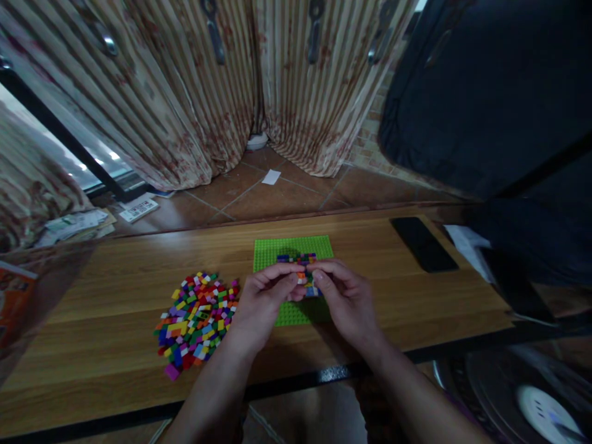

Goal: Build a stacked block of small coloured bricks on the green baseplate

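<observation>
No writing can be read anywhere. A green studded baseplate (292, 253) lies flat on the tabletop (115, 364), its long axis running away from the person. Both hands — left hand (261, 300), right hand (345, 296) — meet over it, fingertips pinching small coloured bricks (305, 279). A loose brick pile (197, 319) lies just left.

Both hands cover the near part of the green baseplate (277, 250) and most of the small bricks (296, 258) built there; what the fingertips pinch is too small to tell.
</observation>
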{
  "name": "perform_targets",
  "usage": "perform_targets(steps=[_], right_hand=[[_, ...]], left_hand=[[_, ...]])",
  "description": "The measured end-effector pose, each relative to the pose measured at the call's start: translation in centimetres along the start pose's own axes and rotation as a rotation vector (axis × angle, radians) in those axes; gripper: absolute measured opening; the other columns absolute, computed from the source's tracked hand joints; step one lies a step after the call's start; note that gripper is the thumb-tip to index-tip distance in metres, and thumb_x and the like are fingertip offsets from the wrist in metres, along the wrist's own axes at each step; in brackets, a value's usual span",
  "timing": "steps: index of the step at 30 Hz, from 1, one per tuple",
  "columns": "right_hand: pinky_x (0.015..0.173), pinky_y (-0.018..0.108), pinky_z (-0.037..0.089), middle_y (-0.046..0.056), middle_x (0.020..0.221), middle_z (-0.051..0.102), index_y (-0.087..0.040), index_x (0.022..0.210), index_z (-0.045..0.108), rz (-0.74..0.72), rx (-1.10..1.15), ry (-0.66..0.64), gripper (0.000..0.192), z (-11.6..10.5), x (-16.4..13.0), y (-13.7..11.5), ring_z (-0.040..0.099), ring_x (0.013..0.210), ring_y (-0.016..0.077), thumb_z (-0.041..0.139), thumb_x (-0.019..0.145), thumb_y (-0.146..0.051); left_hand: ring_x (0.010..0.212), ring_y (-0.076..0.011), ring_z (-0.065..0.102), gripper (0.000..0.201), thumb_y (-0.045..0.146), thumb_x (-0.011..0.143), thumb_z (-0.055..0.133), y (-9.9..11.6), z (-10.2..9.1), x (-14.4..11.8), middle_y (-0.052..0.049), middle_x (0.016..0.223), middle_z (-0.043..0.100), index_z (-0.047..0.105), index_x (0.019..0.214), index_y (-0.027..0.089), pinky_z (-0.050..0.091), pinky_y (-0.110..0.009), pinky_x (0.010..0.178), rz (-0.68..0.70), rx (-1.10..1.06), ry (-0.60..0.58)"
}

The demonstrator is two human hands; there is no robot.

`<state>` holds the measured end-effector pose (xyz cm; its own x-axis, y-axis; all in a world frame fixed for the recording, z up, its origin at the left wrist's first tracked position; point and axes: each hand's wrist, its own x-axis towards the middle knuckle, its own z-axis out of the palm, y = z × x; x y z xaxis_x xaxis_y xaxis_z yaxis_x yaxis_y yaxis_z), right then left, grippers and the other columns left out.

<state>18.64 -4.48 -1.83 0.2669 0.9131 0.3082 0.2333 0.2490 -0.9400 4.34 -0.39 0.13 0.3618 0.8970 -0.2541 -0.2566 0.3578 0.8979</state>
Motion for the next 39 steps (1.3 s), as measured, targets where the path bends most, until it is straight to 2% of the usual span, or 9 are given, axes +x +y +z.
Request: perform_targets(steps=[3,7,14,19,23,28,31,34,39], right_hand=[[0.074,0.029,0.049,0.001,0.078,0.068,-0.023,0.081,0.070,0.096,0.039,0.000,0.019,0.0,0.1,-0.1,0.063,0.079,0.0168,0.060,0.090,-0.036],[0.069,0.029,0.048,0.000,0.072,0.065,-0.022,0.074,0.069,0.124,0.056,-0.053,0.023,0.0,0.2,0.1,0.060,0.071,0.0158,0.062,0.087,-0.039],[0.073,0.031,0.052,0.002,0.083,0.071,-0.024,0.084,0.075,0.142,0.161,-0.101,0.014,-0.2,0.2,0.3,0.065,0.080,0.0174,0.068,0.084,-0.036],[0.079,0.033,0.052,0.002,0.089,0.072,-0.027,0.091,0.075,0.043,0.046,-0.132,0.012,-0.8,0.1,0.1,0.066,0.086,0.0179,0.066,0.086,-0.032],[0.075,0.030,0.051,0.002,0.087,0.069,-0.025,0.089,0.073,-0.039,-0.089,-0.159,0.011,-1.4,0.3,0.1,0.065,0.083,0.0169,0.064,0.088,-0.030],[0.069,0.028,0.051,0.001,0.082,0.069,-0.022,0.084,0.071,0.038,-0.121,-0.057,0.013,-2.3,0.6,0.9,0.064,0.074,0.0157,0.064,0.086,-0.032],[0.064,0.027,0.050,0.001,0.077,0.070,-0.020,0.083,0.071,0.146,-0.102,-0.015,0.016,-2.8,0.8,1.6,0.062,0.067,0.0146,0.066,0.083,-0.036],[0.060,0.027,0.050,0.000,0.072,0.068,-0.019,0.083,0.072,0.233,-0.091,-0.039,0.019,-3.3,0.7,2.3,0.061,0.063,0.0145,0.068,0.081,-0.038],[0.069,0.029,0.051,0.001,0.078,0.071,-0.021,0.082,0.073,0.204,-0.122,-0.127,0.015,-3.3,0.5,2.4,0.065,0.073,0.0165,0.067,0.082,-0.035]], left_hand=[[0.062,-0.0095,0.065,0.017,0.024,0.071,0.078,0.0,0.2,0.0,-0.002,0.074,0.073,0.075,0.086,0.016,0.054,-0.022,0.065,-0.003,0.023,-0.015],[0.060,-0.0088,0.064,0.016,0.025,0.071,0.078,-0.1,0.4,0.0,0.000,0.070,0.070,0.069,0.080,0.015,0.053,-0.021,0.063,0.012,0.053,-0.053],[0.061,-0.0086,0.066,0.021,0.025,0.071,0.079,-0.2,0.2,0.0,0.001,0.071,0.070,0.064,0.081,0.015,0.054,-0.020,0.063,0.004,0.052,-0.036],[0.063,-0.0102,0.067,0.018,0.023,0.073,0.076,0.0,0.1,0.0,0.000,0.073,0.071,0.065,0.084,0.015,0.057,-0.023,0.066,0.005,0.087,-0.047],[0.068,-0.0115,0.069,0.016,0.022,0.075,0.074,-0.2,0.1,0.1,-0.001,0.078,0.073,0.067,0.088,0.016,0.058,-0.024,0.068,0.035,0.125,-0.068],[0.078,-0.0131,0.071,0.013,0.016,0.077,0.068,-0.4,-0.2,0.2,-0.002,0.086,0.075,0.069,0.090,0.016,0.058,-0.023,0.071,0.079,0.210,-0.097],[0.079,-0.0132,0.071,0.012,0.015,0.078,0.067,-0.3,-0.5,0.3,-0.002,0.086,0.075,0.071,0.089,0.016,0.058,-0.024,0.071,0.105,0.245,-0.066],[0.076,-0.0124,0.070,0.012,0.016,0.076,0.070,-0.2,-0.9,0.5,-0.002,0.086,0.076,0.072,0.087,0.016,0.058,-0.023,0.070,0.140,0.280,-0.006],[0.076,-0.0123,0.070,0.019,0.014,0.071,0.075,0.0,-1.5,0.8,-0.002,0.088,0.078,0.075,0.089,0.017,0.056,-0.023,0.073,0.181,0.302,0.088]])
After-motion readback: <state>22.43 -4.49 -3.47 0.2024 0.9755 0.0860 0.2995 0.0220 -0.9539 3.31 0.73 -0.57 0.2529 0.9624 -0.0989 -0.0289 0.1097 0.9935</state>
